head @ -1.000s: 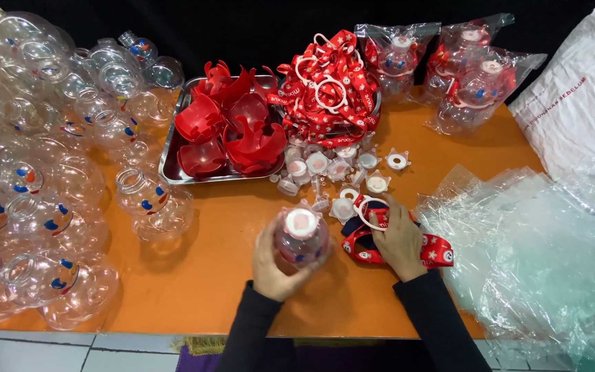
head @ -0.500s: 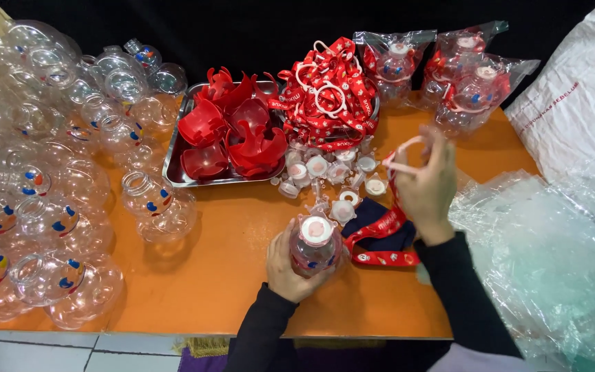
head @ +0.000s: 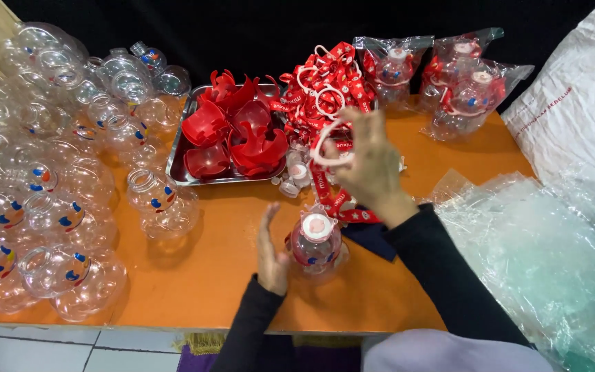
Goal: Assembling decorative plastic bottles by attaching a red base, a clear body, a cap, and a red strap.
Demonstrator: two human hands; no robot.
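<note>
A small clear round bottle [head: 317, 242] with a white cap and red inner part stands on the orange table [head: 208, 275] in front of me. My left hand [head: 270, 249] is beside it on the left, fingers straight and apart, just off the bottle. My right hand [head: 368, 163] is raised above the table and grips a red printed strap with a white ring [head: 325, 148]; the strap hangs down toward the bottle. A pile of the same red straps [head: 325, 86] lies behind.
A metal tray [head: 177, 165] holds red plastic cup parts [head: 235, 134]. Several empty clear bottles [head: 49, 172] crowd the left side. Small white caps [head: 297, 176] lie by the tray. Bagged finished bottles [head: 466, 93] stand at the back right; clear plastic bags [head: 538, 248] heap on the right.
My right hand has lifted the strap higher and toward the middle. My left hand has let go of the bottle, which now stands on the table.
</note>
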